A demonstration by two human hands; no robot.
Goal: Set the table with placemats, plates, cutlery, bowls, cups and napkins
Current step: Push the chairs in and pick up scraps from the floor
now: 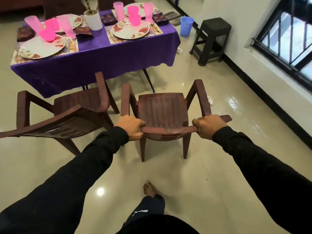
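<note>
Head view is showing both hands gripping the top rail of a brown chair (163,112): the left hand (130,127) is wrapping its left end, the right hand (208,126) its right end, fingers curled over the rail. The chair is standing on the floor, seat facing the tabletop (98,39), which is lying straight ahead and slightly left, well apart from it. The rail's long axis is running across the view, both hands equally near. A second chair (67,112) is sitting just beside, to the left. Place settings appear complete: plates (130,31), pink cups (65,26), bowls (47,34), napkins (83,32). Judgement: chair needs pushing forward.
</note>
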